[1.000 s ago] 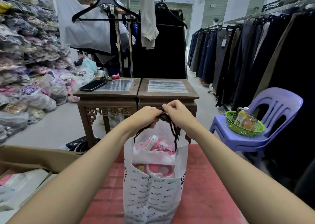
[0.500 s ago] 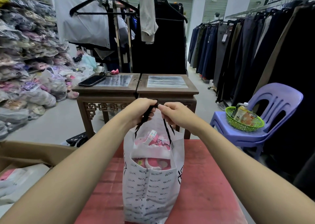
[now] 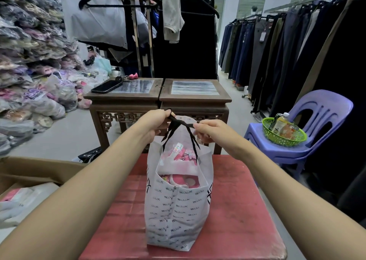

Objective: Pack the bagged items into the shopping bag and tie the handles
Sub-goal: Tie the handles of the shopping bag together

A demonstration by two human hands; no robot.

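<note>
A white printed shopping bag [image 3: 176,210] stands upright on a red table [image 3: 237,210]. Pink bagged items [image 3: 179,180] show through its open top. The bag's black cord handles [image 3: 179,124] are gathered above it into a knot. My left hand [image 3: 153,122] grips the left end of the handles. My right hand [image 3: 211,130] pinches the right end, and the cord is stretched taut between the two hands.
Two carved wooden side tables [image 3: 158,99] stand beyond the red table, with a phone [image 3: 107,86] on the left one. A purple chair [image 3: 309,133] holds a green basket [image 3: 283,134]. A cardboard box [image 3: 29,180] sits at the left. Bagged goods pile left; trousers hang right.
My hands were close together over the bag, working the handles. They have moved apart sideways, and the cord between them is now pulled tight.
</note>
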